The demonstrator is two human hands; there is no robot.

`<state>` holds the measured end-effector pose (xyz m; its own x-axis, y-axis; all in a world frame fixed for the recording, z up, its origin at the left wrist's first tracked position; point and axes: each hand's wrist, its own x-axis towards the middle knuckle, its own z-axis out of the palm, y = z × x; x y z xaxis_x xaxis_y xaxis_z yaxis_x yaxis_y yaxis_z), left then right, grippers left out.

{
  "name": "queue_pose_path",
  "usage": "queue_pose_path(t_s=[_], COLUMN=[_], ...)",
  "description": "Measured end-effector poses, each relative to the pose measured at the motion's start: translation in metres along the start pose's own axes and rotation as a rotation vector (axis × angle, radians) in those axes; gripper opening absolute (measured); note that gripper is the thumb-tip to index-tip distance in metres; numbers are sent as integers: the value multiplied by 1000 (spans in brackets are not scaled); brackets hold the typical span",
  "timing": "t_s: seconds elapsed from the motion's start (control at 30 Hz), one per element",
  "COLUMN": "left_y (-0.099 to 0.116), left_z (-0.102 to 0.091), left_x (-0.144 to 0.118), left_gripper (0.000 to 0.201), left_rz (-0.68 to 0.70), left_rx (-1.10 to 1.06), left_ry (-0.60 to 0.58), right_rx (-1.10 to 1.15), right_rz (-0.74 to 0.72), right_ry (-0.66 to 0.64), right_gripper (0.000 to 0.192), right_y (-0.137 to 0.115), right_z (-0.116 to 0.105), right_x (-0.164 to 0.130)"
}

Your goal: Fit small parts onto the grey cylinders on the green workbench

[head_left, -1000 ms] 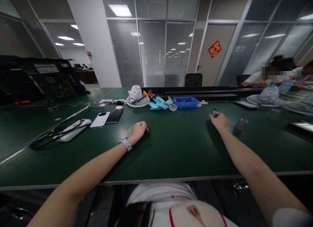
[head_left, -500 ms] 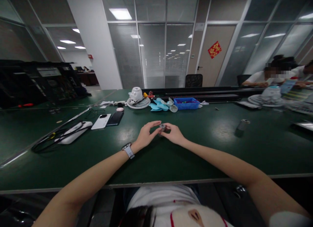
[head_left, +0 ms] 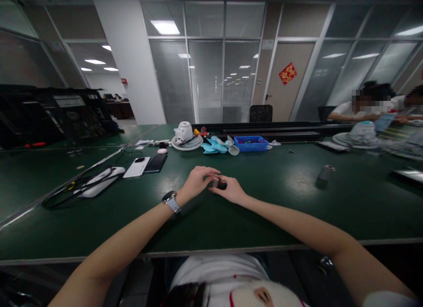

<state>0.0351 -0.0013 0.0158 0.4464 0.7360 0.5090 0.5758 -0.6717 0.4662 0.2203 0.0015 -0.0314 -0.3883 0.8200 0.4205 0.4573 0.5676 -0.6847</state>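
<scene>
Both hands pinch one small dark cylindrical part (head_left: 216,183) between fingertips, just above the green table (head_left: 251,197) at centre, near the front edge. Left hand (head_left: 197,182) curls over it from above, right hand (head_left: 231,190) holds from the side. Looks like a fit or twist step on the part (detail too small to tell). Next move likely needs a steady counter-hold and fine finger rotation. Both forearms stretched forward, converging; watch (head_left: 170,201) on the left wrist. A similar grey cylinder (head_left: 325,171) stands well apart to the right.
</scene>
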Motion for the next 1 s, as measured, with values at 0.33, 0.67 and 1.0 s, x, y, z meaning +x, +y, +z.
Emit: queue_pose_path(t_s=[0.33, 0.67, 1.0], left_y=[-21, -49, -85], left_z=[3, 17, 17], left_x=[1, -5, 1], left_gripper=[19, 34, 25], left_rz=[-171, -167, -560], left_rx=[-116, -190, -309], left_ry=[204, -73, 338], right_rx=[36, -273, -565], right_rz=[11, 92, 869], right_ry=[-3, 288, 923], right_gripper=[47, 45, 43], right_y=[1, 27, 158], right_z=[0, -51, -213], right_x=[-1, 7, -12])
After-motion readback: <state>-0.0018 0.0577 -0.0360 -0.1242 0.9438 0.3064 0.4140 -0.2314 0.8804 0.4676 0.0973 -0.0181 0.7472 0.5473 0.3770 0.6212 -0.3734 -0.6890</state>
